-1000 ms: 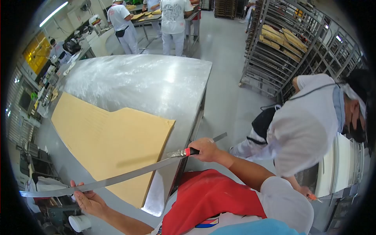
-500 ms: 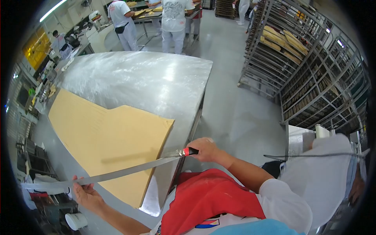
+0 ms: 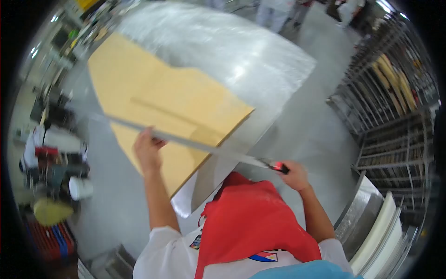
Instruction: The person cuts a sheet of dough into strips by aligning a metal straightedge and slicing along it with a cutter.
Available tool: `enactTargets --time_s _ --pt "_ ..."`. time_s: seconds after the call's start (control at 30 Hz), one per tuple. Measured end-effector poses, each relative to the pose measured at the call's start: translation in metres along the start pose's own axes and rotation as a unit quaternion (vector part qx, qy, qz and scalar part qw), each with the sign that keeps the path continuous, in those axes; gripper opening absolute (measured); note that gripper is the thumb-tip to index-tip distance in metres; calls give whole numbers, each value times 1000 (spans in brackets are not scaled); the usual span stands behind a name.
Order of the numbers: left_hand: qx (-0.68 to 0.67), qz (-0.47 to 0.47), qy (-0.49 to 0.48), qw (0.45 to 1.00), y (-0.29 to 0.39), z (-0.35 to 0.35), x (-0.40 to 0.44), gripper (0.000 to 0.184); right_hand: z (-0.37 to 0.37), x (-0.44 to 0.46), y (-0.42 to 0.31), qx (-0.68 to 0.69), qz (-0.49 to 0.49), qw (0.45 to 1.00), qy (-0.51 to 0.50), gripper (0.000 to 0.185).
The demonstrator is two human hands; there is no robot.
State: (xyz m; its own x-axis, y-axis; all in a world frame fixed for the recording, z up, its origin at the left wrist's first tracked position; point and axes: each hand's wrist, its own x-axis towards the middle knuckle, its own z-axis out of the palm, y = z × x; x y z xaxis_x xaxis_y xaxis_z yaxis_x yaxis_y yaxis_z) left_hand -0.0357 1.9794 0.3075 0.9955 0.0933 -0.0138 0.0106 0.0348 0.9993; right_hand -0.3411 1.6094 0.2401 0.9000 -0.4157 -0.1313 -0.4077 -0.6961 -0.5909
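A long metal strip (image 3: 204, 147) slants over the near part of a yellow dough sheet (image 3: 167, 97), which lies on the metal table (image 3: 274, 60). My left hand (image 3: 148, 148) pinches the strip near its left part, above the sheet's edge. In my right hand (image 3: 295, 174), off the table's near right side, is the red and black handle of a tool (image 3: 278, 167); its blade meets the strip's right end. Motion blur hides whether the right hand also grips the strip.
Tray racks (image 3: 390, 79) stand at the right, with white boards (image 3: 378, 237) below them. At the left are a white bucket (image 3: 81, 188), red crates (image 3: 51, 237) and a person in white (image 3: 58, 144). Other people's legs (image 3: 272, 16) show beyond the table.
The view has turned. Both hands have shifted with the strip, my left hand moving over the dough's near edge. The co-worker at the right is no longer in view.
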Motion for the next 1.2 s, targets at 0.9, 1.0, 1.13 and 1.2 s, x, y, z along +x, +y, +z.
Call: enactTargets --time_s 0.9,1.0,1.13,1.2 --pt "-90 -330 -244 907 -106 190 -119 23 -23 -209 131 -50 201 975 84 36" --pt "-84 -324 -236 912 -108 191 -121 21 -22 -206 130 -43 199 976 83 34" --pt "-86 -313 -231 917 -114 193 -119 19 -18 -205 129 -57 200 974 85 33" --pt "-84 -309 -236 918 -113 193 -118 17 -16 -205 129 -64 191 976 88 33"
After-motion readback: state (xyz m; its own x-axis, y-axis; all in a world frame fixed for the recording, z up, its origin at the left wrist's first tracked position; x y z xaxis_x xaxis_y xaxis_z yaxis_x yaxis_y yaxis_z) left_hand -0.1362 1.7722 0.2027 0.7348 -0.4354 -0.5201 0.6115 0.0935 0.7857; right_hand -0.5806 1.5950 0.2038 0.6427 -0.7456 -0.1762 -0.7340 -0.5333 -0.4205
